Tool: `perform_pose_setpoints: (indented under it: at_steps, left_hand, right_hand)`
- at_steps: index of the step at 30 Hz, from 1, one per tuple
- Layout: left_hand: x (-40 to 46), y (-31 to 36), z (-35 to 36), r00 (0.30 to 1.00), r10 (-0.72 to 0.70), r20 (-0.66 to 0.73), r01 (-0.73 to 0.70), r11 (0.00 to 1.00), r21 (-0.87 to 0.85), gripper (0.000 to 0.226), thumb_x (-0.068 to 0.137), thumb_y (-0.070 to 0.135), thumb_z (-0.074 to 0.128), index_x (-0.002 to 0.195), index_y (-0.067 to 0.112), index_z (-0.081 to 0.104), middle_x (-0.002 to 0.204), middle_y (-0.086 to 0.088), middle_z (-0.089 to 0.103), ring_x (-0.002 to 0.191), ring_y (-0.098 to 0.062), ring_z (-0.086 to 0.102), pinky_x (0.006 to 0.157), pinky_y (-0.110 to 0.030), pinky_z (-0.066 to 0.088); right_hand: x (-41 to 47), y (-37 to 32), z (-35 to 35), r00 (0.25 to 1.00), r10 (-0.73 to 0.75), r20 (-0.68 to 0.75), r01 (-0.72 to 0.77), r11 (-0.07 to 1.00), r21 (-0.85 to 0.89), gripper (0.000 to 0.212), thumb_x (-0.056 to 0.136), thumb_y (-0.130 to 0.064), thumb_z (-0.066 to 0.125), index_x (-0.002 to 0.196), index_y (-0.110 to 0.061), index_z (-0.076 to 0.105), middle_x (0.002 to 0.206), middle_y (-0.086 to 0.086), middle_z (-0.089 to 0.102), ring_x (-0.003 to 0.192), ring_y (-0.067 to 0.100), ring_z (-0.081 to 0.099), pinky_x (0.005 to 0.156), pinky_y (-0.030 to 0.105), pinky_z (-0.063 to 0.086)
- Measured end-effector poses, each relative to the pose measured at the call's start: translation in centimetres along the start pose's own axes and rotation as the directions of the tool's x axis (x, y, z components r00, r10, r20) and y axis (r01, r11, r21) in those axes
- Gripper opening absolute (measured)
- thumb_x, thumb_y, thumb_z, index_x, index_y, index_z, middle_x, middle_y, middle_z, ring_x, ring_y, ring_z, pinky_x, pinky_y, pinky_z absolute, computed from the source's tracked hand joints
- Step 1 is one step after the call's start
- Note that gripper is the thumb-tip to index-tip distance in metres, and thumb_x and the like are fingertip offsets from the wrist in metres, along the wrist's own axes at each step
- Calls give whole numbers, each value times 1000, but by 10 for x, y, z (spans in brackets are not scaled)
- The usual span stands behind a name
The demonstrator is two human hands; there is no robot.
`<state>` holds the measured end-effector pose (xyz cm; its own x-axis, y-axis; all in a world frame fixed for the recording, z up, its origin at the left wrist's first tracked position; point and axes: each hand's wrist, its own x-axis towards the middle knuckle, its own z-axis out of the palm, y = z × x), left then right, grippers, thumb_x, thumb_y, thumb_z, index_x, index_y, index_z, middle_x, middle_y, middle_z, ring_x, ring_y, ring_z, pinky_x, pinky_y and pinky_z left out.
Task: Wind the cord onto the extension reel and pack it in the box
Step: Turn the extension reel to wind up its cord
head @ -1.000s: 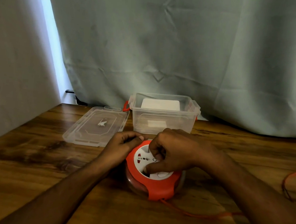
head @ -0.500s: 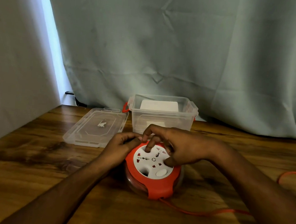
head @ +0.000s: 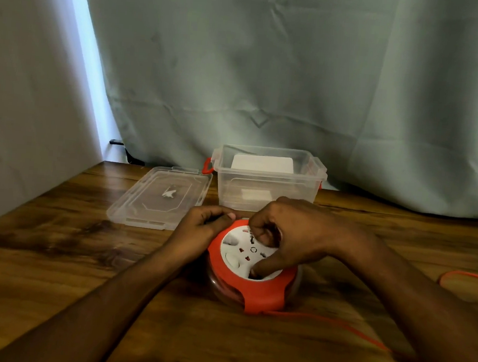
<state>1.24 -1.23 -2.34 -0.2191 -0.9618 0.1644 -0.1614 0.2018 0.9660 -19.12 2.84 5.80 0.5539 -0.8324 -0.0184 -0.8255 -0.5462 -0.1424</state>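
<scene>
Orange and white, a round extension reel (head: 253,266) sits on a wooden table (head: 48,264), near the middle of the view and close to the person. Its white top face carries sockets, and an orange band wraps over its clear drum. The left hand (head: 201,229) holds the reel's far left edge, fingers curled with the thumb pressed against the orange rim. The right hand (head: 293,235) lies over the top of the reel, fingers bent, the thumb tip dug into a hollow at the near edge of the white face and the other fingertips pressing down at its far edge. An orange cord (head: 334,325) leaves the reel at its near right side and trails along the table toward the right, where another loop of it shows at the right edge. Just beyond the reel stands a clear plastic box (head: 265,195), open, with a red latch on its left end and something white inside. Its clear lid (head: 160,196) lies flat on the table just left of the box. A pale green curtain (head: 301,70) hangs behind the table, with a grey wall (head: 22,87) on the left.
</scene>
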Motion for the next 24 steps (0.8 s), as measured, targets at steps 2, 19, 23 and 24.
perform_pose_setpoints:
  at_steps: [2,19,23,24]
  left_hand:
    - [0,0,0,1000,4,3,-4,1000,4,23,102,22,58,113,14,76,101,-5,81,90,-23,78,79,-35,64]
    - [0,2,-3,998,34,56,-34,999,12,25,101,21,58,117,13,75,102,-7,81,86,-18,79,71,-25,61]
    - [0,3,-1,998,48,49,-47,999,-27,30,102,18,57,130,17,67,113,-7,78,98,-23,77,82,-34,64]
    - [-1,3,-1,998,46,46,-44,998,-41,32,102,19,58,133,19,64,113,-7,78,98,-24,77,84,-38,64]
  right_hand:
    - [3,-1,2,1000,9,15,-9,1000,-18,46,76,-61,81,66,-24,56,75,-7,69,74,8,68,59,23,54]
    - [5,7,0,996,-83,45,74,983,168,86,82,-2,80,149,-41,43,134,-19,64,63,-12,59,57,19,55]
    - [3,5,-2,998,-58,28,54,990,130,83,79,-6,82,138,-46,40,128,-22,65,72,-22,55,51,13,47]
    - [2,4,-3,998,-55,30,50,990,132,85,77,-9,84,136,-47,36,125,-22,65,76,-15,58,52,14,49]
